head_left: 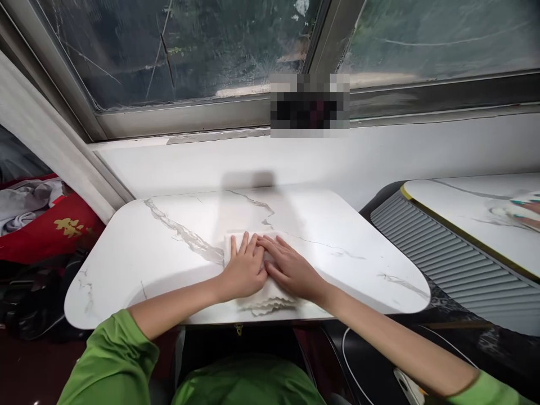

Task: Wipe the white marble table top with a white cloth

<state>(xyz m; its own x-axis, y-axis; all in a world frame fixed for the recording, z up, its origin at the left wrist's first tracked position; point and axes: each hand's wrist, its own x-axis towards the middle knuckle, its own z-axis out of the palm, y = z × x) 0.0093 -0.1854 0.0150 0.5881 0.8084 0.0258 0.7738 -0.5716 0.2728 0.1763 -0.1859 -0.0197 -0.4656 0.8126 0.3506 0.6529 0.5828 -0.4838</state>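
Note:
A folded white cloth (270, 304) with a wavy front edge lies on a white marble-patterned tabletop (139, 242), near the middle of its front half. My left hand (243, 267) rests flat on the cloth, its fingers spread and pointing away from me. Beside it, my right hand (293, 267) also presses flat on the cloth, fingers stretched towards the left. The two hands touch or nearly touch at the fingertips and thumbs. Part of the cloth is hidden under them.
Behind the tabletop is a white wall (189, 163) below a metal-framed window (181, 118). Another marble-patterned top (459, 202) with ribbed grey sides stands at right, with a blurred white and teal thing (521, 205) on it. A red bag (54, 230) lies at left.

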